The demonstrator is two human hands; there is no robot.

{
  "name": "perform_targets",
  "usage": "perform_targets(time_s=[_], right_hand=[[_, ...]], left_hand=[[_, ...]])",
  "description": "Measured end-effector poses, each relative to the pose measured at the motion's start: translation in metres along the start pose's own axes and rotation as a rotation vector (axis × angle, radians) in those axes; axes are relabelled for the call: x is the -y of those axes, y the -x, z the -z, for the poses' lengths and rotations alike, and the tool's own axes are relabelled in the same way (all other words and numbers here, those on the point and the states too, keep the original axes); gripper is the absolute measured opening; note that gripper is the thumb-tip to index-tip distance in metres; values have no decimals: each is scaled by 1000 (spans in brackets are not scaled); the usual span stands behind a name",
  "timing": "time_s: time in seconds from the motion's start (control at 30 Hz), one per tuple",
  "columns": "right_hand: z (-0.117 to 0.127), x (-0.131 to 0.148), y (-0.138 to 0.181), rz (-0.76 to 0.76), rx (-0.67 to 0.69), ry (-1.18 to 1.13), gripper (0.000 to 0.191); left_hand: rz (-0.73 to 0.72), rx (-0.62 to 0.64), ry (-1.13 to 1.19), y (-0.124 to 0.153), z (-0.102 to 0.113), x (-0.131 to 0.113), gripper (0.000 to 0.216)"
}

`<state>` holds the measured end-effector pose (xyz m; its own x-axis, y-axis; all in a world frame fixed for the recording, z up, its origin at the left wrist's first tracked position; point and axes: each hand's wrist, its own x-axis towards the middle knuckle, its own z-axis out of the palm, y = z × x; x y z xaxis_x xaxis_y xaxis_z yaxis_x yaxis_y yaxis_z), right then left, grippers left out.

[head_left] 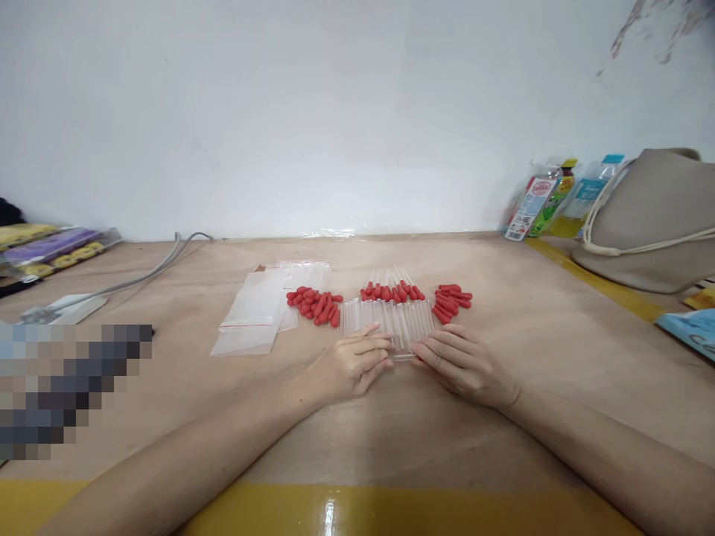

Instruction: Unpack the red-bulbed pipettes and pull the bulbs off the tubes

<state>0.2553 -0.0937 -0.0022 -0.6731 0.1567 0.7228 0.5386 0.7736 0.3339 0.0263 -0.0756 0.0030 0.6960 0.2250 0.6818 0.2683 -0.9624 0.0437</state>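
A row of clear dropper tubes (385,316) lies side by side on the table, pointing away from me. My left hand (357,361) is closed at the near left end of the row, fingers bent over the tubes. At the near right end, my right hand (461,363) is closed in the same way. One clear tube (405,357) lies crosswise between my fingertips, its ends hidden by both hands. Red rubber bulbs lie in a left pile (316,305) and a right pile (451,301). Behind the row are droppers fitted with red bulbs (392,292), tips pointing toward the wall.
Clear zip bags (251,305) lie left of the bulbs. A grey cable (139,277) runs along the left side. Bottles (595,190), a drink carton (533,207) and a beige bag (653,216) stand at the right by the wall. Yellow tape (357,510) marks the near edge.
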Motion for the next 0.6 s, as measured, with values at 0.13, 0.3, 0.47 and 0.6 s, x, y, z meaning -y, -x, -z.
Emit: perform_targets(time_s=[0.13,0.3,0.47,0.6], right_hand=[[0,-2,3,-3,-4,-8,22],[3,-6,5,27,-1,-7,23],[8,-8,1,56,-6,-13,24],[10,-11,3,63,-13,-9,28]], left_hand=[[6,-12,7,1,0,2,10],[-5,-25,9,2,0,3,10],[-10,-32,-7,2,0,3,10],[-1,-55,-19,3,-1,2,10]])
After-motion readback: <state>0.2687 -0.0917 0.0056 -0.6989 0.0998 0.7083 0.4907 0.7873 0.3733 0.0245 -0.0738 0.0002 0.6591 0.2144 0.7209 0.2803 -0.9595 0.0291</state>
